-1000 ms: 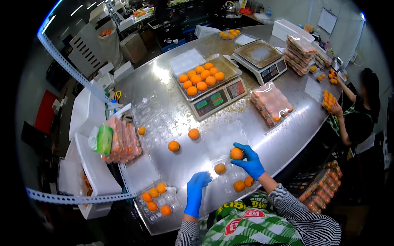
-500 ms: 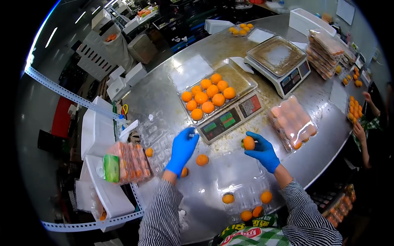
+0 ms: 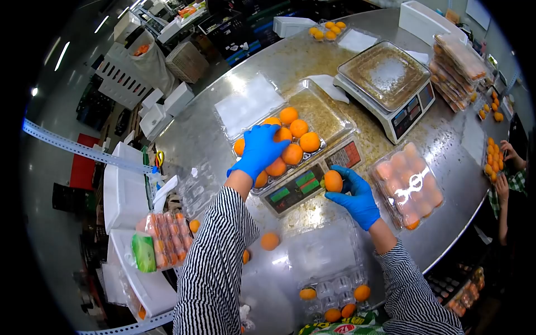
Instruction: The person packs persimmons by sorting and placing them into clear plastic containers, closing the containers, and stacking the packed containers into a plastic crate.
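Observation:
My left hand (image 3: 259,149), in a blue glove, reaches over a clear plastic fruit tray with its fingers curled down around an orange, which the hand mostly hides. Other oranges (image 3: 309,142) fill the tray, which rests on a digital scale (image 3: 296,191) with green displays. In my blue-gloved right hand (image 3: 360,202), an orange with a bit of green at its side (image 3: 333,181) is pinched between thumb and fingers, just right of the scale's front. Below, an open clear tray (image 3: 329,287) holds a few oranges (image 3: 362,293) in its cups.
A loose orange (image 3: 269,241) lies on the metal table (image 3: 262,290). Right of my right hand sits a closed pack of oranges (image 3: 410,184). Beyond stands a second scale (image 3: 385,75) beside stacked packs (image 3: 455,72). More packs (image 3: 164,237) are at left. Another person's hands (image 3: 502,187) work at far right.
My left hand has moved up and forward from the table onto the oranges in the scale's tray. My right hand still holds its orange, now slightly nearer the scale. The view has shifted a little.

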The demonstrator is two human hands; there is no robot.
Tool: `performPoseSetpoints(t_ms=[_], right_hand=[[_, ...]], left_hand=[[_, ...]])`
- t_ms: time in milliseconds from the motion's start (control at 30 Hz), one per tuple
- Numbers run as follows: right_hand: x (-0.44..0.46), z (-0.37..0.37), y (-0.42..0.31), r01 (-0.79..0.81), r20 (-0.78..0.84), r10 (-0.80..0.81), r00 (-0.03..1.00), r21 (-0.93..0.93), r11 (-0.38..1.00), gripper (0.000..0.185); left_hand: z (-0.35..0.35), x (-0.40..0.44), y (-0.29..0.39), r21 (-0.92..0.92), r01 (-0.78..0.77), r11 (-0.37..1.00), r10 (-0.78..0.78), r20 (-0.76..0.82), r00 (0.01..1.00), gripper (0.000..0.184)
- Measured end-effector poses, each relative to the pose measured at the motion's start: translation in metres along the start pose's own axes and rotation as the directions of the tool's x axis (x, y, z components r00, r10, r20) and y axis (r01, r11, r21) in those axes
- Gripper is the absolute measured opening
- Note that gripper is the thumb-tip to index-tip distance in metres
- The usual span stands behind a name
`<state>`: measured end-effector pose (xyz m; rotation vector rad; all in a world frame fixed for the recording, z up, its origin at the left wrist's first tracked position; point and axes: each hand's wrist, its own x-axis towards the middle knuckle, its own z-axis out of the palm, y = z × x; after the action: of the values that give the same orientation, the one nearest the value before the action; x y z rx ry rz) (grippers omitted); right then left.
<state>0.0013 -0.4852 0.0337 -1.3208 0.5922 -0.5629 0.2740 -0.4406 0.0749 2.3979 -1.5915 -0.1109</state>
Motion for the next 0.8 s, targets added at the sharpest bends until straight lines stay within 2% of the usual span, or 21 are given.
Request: performPoseSetpoints(t_ms=[33, 133, 233, 333, 433, 467, 500, 533, 633, 667, 733, 767, 800], right_hand=[[0.004, -0.002, 0.003, 0.001, -0.004, -0.001, 1.000, -0.009, 1.000, 0.061], [0.013, -0.002, 0.004, 0.014, -0.010, -0.014, 1.000, -0.011, 1.000, 0.061], [0.022, -0.001, 0.006, 0.015, -0.009, -0.015, 1.000, -0.013, 1.000, 0.061], [0.029, 0.002, 0.005, 0.037, -0.014, -0.037, 0.999, -0.004, 0.999, 0.060], [0.039, 0.006, 0.001, 0.067, -0.038, -0.067, 0.997, 0.011, 0.998, 0.060], [0.043, 0.007, -0.001, 0.076, -0.048, -0.075, 0.996, 0.015, 0.997, 0.059], [0.047, 0.008, -0.001, 0.089, -0.063, -0.091, 0.994, -0.029, 0.996, 0.059], [0.052, 0.008, 0.000, 0.104, -0.076, -0.109, 0.991, -0.072, 0.992, 0.059], [0.071, 0.016, -0.003, 0.147, -0.090, -0.160, 0.983, -0.136, 0.980, 0.057], [0.080, 0.020, -0.003, 0.173, -0.077, -0.186, 0.980, -0.149, 0.974, 0.057], [0.093, 0.026, -0.008, 0.190, -0.061, -0.204, 0.977, -0.181, 0.965, 0.056], [0.100, 0.030, -0.009, 0.195, -0.069, -0.205, 0.976, -0.134, 0.972, 0.056], [0.106, 0.035, -0.010, 0.197, -0.079, -0.204, 0.976, -0.086, 0.977, 0.056]], left_hand=[[0.004, 0.005, 0.000, -0.036, 0.036, 0.999, -0.035, 0.037, 0.999, 0.048], [0.003, 0.011, 0.005, 0.104, 0.010, 0.995, -0.017, 0.065, 0.998, 0.049], [-0.002, 0.020, 0.007, 0.143, 0.067, 0.987, -0.090, 0.158, 0.983, 0.050], [0.001, 0.024, 0.003, 0.104, 0.074, 0.992, -0.091, 0.168, 0.982, 0.053], [0.000, 0.016, 0.000, 0.053, 0.039, 0.998, -0.040, 0.023, 0.999, 0.041], [0.007, 0.013, -0.006, -0.231, 0.111, 0.967, -0.126, -0.052, 0.991, 0.037], [0.013, 0.009, -0.013, -0.500, 0.152, 0.853, -0.230, -0.100, 0.968, 0.032], [0.017, 0.007, -0.021, -0.728, 0.154, 0.668, -0.342, -0.117, 0.932, 0.027], [0.008, 0.001, -0.035, -0.751, 0.030, 0.659, -0.326, -0.249, 0.912, 0.022], [0.006, -0.005, -0.035, -0.749, 0.023, 0.663, -0.262, -0.203, 0.943, 0.030], [0.007, -0.012, -0.026, -0.520, 0.030, 0.854, -0.158, -0.205, 0.966, 0.032], [0.008, -0.014, -0.024, -0.384, 0.026, 0.923, -0.107, -0.193, 0.975, 0.034], [0.012, -0.011, -0.028, -0.272, 0.013, 0.962, -0.062, -0.172, 0.983, 0.045]])
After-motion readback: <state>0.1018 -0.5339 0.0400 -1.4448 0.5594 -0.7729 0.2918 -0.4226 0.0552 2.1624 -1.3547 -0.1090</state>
